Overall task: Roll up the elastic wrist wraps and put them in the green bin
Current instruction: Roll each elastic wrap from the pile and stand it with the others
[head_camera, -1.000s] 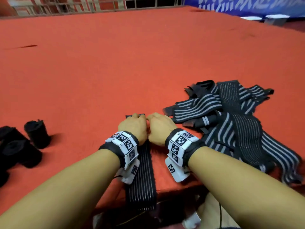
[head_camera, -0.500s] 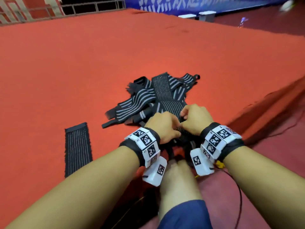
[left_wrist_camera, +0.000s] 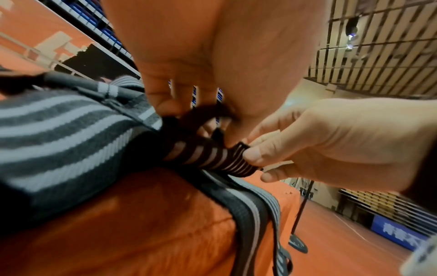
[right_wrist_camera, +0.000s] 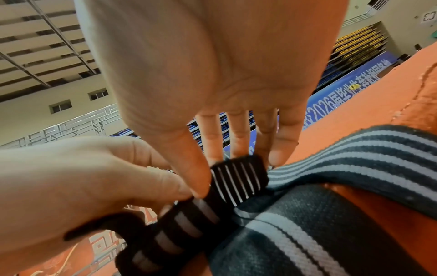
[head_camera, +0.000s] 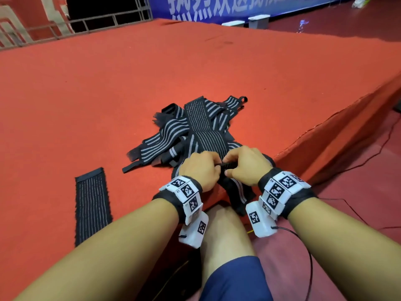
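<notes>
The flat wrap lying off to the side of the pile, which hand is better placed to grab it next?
Left. The flat wrap lies on the left hand side. The right hand would have to cross over. Both hands now pinch the rolled wrap end.

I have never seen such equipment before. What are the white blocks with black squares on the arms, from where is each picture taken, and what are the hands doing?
There is no machine here: a person works with bare hands. The white blocks are marker bands strapped on both wrists, and small cameras hang under them. The large picture comes from a camera on the head, looking down. The other two come from the wrists, looking along each palm to the fingers.

On the red mat lies a pile of striped wraps, and one flat wrap lies apart on the left. The left hand and right hand both pinch the end of one wrap, which looks partly rolled. No green bin is visible.
</notes>
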The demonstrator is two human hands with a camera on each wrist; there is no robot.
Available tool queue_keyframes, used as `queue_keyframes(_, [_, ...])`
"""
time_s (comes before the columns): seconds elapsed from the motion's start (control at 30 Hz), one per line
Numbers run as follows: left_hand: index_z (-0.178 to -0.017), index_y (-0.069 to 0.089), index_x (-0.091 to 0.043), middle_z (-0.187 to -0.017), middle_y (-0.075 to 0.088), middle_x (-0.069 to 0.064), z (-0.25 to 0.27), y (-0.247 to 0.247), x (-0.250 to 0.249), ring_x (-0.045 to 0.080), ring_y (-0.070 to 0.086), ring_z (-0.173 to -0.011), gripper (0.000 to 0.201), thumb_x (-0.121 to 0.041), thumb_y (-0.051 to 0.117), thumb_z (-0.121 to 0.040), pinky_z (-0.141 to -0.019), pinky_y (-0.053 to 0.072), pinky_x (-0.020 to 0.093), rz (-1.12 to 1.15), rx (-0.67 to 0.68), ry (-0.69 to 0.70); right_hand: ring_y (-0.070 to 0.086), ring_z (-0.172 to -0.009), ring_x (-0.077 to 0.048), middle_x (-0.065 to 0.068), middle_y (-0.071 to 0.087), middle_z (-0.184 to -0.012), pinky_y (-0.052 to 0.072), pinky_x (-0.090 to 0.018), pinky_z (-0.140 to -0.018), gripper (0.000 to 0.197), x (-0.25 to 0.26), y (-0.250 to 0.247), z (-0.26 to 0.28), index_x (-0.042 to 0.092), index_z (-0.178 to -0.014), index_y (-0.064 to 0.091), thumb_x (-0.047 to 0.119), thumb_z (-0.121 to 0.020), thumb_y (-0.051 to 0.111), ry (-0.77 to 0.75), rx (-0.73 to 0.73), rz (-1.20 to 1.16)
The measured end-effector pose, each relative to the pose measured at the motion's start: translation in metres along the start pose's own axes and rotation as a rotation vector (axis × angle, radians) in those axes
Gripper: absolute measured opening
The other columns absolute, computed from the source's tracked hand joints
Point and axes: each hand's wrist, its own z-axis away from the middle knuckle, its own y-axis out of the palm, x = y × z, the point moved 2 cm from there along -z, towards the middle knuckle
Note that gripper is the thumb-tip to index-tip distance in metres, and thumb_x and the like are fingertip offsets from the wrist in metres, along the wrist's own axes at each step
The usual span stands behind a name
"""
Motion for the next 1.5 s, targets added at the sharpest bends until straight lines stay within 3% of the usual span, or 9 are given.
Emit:
queue_keyframes(0.2, [-0.086,0.057,-0.042,-0.092,0.070,-0.002,0.000,-0.020,0.002,0.027,0.064,-0.097,0.011,-0.042,0.052,-0.096,-0.088,0.053,0.043,0.258,-0.141,-0.063,0.066,-0.097,-0.022,0.001,0.076,-0.095,0.045,-0.026,-0.084,0.009,0.006,-0.011,-0.002,0.023,-0.096,0.076,0.019,-0.090,0.072,-0.055,-0.177,-0.094])
queue_keyframes(0.3, [-0.098,0.057,-0.038,-0.093,0.068,-0.005,0.007,-0.034,0.000,0.025,0.064,-0.096,0.002,-0.039,0.058,-0.096,-0.086,0.052,0.042,0.358,-0.228,-0.013,0.064,-0.094,-0.021,0.002,0.074,-0.094,0.040,-0.024,-0.081,0.011,0.017,-0.019,-0.002,0.020,-0.099,0.074,0.014,-0.092,0.067,-0.121,-0.294,-0.185])
queue_keyframes(0.47, [-0.127,0.055,-0.034,-0.104,0.071,-0.005,0.018,-0.050,0.009,0.024,0.066,-0.097,0.047,-0.029,0.075,-0.085,-0.087,0.053,0.041,0.415,-0.308,0.011,0.056,-0.080,-0.007,0.010,0.065,-0.086,0.039,-0.014,-0.072,0.013,0.052,-0.040,0.004,0.015,-0.097,0.068,0.005,-0.092,0.061,-0.340,-0.479,-0.360])
queue_keyframes(0.67, [-0.083,0.067,-0.034,-0.079,0.075,-0.008,0.026,-0.081,0.028,0.021,0.072,-0.080,0.008,-0.029,0.063,-0.088,-0.076,0.058,0.047,0.655,-0.441,-0.032,0.063,-0.084,-0.009,0.012,0.065,-0.092,0.052,-0.030,-0.079,0.010,0.100,-0.059,0.013,0.017,-0.103,0.062,0.016,-0.092,0.062,-0.494,-0.547,-0.592])
queue_keyframes(0.93, [-0.076,0.068,-0.022,-0.070,0.066,-0.004,0.068,-0.154,0.050,0.013,0.058,-0.066,0.019,-0.004,0.061,-0.079,-0.062,0.050,0.034,1.075,-0.759,0.054,0.067,-0.103,-0.008,0.011,0.072,-0.107,0.053,-0.039,-0.093,0.047,0.123,-0.024,0.014,0.030,-0.108,0.066,0.051,-0.068,0.079,-0.359,-0.190,-0.495])
queue_keyframes(1.0, [-0.082,0.065,-0.010,-0.064,0.060,0.004,0.080,-0.166,0.053,0.014,0.055,-0.054,0.020,0.007,0.055,-0.086,-0.051,0.046,0.026,1.172,-0.734,0.079,0.066,-0.084,-0.011,0.010,0.070,-0.082,0.052,-0.036,-0.076,0.021,0.130,-0.011,0.018,0.032,-0.082,0.065,0.034,-0.073,0.083,-0.333,-0.111,-0.367])
queue_keyframes(1.1, [-0.079,0.062,-0.006,-0.056,0.054,0.008,0.105,-0.179,0.061,0.015,0.049,-0.041,0.023,0.014,0.051,-0.084,-0.040,0.038,0.021,1.206,-0.710,0.127,0.052,-0.068,-0.015,0.012,0.056,-0.063,0.037,-0.027,-0.056,0.038,0.143,-0.003,0.017,0.032,-0.061,0.052,0.016,-0.088,0.074,-0.280,-0.165,-0.312])
queue_keyframes(1.3, [-0.074,0.077,-0.017,-0.082,0.067,0.022,0.155,-0.190,0.088,0.027,0.059,-0.068,0.028,0.001,0.057,-0.082,-0.064,0.046,0.036,0.929,-0.385,0.188,0.069,-0.087,-0.023,-0.004,0.075,-0.087,0.052,-0.032,-0.077,0.023,0.174,-0.010,0.006,0.023,-0.081,0.070,0.001,-0.086,0.066,-0.255,-0.320,-0.458])
queue_keyframes(1.5, [-0.090,0.076,-0.036,-0.113,0.076,-0.003,0.177,-0.187,0.132,0.012,0.069,-0.110,0.065,0.012,0.037,-0.073,-0.084,0.057,0.032,0.431,-0.253,-0.045,0.067,-0.087,-0.013,0.003,0.074,-0.088,0.051,-0.024,-0.078,0.041,0.229,-0.014,0.018,0.023,-0.087,0.072,-0.012,-0.075,0.055,-0.419,-0.319,-0.463])
